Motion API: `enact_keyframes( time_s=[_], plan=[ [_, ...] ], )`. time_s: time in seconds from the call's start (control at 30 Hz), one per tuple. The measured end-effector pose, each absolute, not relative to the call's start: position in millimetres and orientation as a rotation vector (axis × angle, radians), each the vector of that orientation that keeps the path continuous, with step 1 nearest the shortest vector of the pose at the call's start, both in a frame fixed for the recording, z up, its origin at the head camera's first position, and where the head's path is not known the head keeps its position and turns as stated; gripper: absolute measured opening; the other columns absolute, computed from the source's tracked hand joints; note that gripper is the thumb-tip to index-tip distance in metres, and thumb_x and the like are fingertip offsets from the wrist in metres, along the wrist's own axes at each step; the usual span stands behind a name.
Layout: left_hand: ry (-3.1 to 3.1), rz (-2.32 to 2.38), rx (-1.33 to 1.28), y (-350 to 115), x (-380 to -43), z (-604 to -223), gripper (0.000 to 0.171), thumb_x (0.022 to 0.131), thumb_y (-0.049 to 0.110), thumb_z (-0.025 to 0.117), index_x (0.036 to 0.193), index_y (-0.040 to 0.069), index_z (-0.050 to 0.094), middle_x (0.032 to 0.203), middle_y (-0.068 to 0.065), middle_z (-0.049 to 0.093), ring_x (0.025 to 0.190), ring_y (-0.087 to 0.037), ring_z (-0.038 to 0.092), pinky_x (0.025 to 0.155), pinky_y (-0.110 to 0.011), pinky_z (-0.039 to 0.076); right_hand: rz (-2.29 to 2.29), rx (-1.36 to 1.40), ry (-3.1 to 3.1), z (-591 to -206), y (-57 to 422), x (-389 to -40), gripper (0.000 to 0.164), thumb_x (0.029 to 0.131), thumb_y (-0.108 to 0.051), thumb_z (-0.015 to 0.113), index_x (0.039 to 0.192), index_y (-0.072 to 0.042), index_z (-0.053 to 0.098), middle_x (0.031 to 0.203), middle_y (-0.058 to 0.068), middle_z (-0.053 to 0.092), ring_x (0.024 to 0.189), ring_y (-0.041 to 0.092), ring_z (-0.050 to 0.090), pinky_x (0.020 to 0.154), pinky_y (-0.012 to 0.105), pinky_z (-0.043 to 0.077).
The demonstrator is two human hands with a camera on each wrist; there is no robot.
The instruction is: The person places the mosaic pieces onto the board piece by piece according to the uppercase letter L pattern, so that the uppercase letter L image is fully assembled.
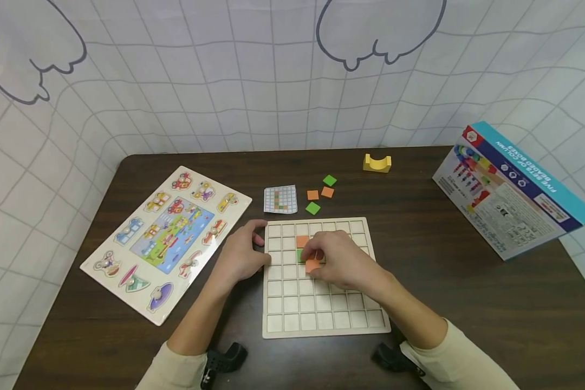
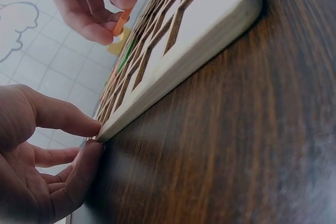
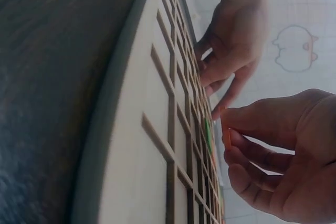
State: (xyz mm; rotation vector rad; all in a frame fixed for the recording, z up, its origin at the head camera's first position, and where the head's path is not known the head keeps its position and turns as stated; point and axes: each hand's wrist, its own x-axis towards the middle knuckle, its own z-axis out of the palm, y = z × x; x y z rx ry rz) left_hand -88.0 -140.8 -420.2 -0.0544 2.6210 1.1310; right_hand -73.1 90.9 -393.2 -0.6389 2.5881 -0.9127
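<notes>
A pale wooden grid board [image 1: 326, 319] lies flat on the dark table. Over its upper middle, my right hand [image 1: 343, 260] pinches an orange square tile [image 3: 226, 132] between thumb and fingertips, the tile tilted on edge close above the grid. Another orange tile [image 1: 302, 241] and a green tile [image 1: 299, 255] sit in grid cells beside the fingers, the green one partly hidden. My left hand [image 1: 241, 252] rests at the board's left side, thumb and forefinger spread along the edge and touching it.
Behind the board lie a small pattern card [image 1: 280, 199] and several loose tiles, including a green tile [image 1: 313, 208]. A picture puzzle board [image 1: 163, 316] is on the left. A yellow arched block [image 1: 377, 164] stands at the back, a cardboard box [image 1: 512, 189] at the right.
</notes>
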Motion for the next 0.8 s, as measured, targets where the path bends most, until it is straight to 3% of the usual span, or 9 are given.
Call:
enact_keyframes(
  time_s=[0.8],
  plan=[
    [2.594, 1.134, -0.085, -139, -88, -419, 0.075, 0.080, 0.002, 0.072, 0.151, 0.011, 0.049, 0.108, -0.012, 0.060, 0.056, -0.016, 0.068, 0.057, -0.028, 0.050, -0.921, -0.706, 2.590, -405, 83, -72, 0.020, 0.078, 0.002, 0.081, 0.093, -0.011, 0.077, 0.082, -0.002, 0.066, 0.078, 0.016, 0.056, 0.070, 0.028, 0.047]
  ],
)
